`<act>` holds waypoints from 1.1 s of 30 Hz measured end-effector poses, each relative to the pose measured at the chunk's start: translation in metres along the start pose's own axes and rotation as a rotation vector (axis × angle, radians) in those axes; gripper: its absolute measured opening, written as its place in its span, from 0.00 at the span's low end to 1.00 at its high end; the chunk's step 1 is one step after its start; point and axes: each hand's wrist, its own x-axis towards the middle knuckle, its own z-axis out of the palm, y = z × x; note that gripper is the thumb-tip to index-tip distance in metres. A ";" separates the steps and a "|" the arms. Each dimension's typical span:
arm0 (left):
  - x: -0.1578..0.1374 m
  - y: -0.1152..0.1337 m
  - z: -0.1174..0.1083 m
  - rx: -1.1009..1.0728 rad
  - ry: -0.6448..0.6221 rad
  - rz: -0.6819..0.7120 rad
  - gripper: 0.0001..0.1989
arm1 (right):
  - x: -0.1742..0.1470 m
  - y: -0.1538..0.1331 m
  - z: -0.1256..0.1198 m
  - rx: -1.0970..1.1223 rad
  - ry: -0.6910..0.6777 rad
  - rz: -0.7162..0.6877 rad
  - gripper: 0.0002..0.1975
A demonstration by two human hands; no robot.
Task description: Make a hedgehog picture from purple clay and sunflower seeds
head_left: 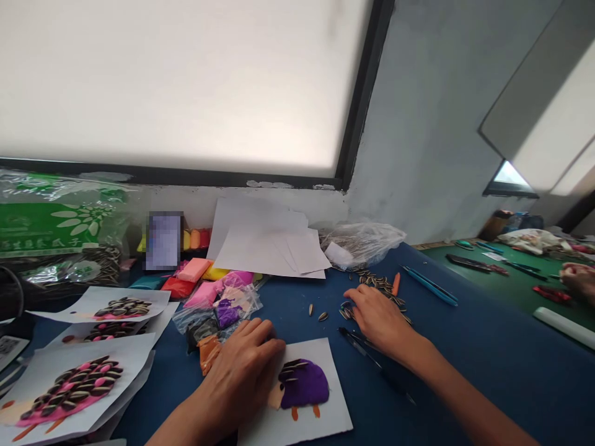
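1. Position: the card (338,412) lies flat on the counter (465,378), lower centre of the frame, below and to the left of the right hand (377,319). The left hand (246,365) lies over its left edge and is the nearer of the two.
2. Axis: the purple clay body (309,385) on the card has its long axis roughly left to right, with the beige head at the left end, beside the left hand.
3. Supply: the seed pile (372,282) is right of centre, at the right hand. Two loose seeds (311,309) lie between the hands.
4. Hand state: the left hand is palm down, fingers bent and close together; the right hand has its fingers curled downward (whether either pinches anything cannot be told).
5. Materials: the clay is matte, smooth and dome-shaped; the seeds are hard-looking, striped, pointed ovals. Several seeds sit in the clay's upper left part, near the head. Two short orange legs extend below the body.
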 end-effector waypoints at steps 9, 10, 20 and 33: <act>0.000 0.001 -0.001 -0.009 0.024 0.026 0.15 | 0.002 -0.007 0.006 0.147 -0.034 -0.070 0.18; 0.000 0.001 -0.001 -0.009 0.025 0.027 0.15 | 0.002 -0.007 0.005 0.169 -0.019 -0.077 0.18; 0.000 0.000 0.000 -0.008 0.031 0.034 0.15 | 0.000 -0.002 0.004 0.235 -0.038 -0.162 0.11; 0.000 0.000 -0.001 0.013 0.026 0.031 0.16 | 0.003 -0.013 0.008 0.190 0.078 -0.247 0.10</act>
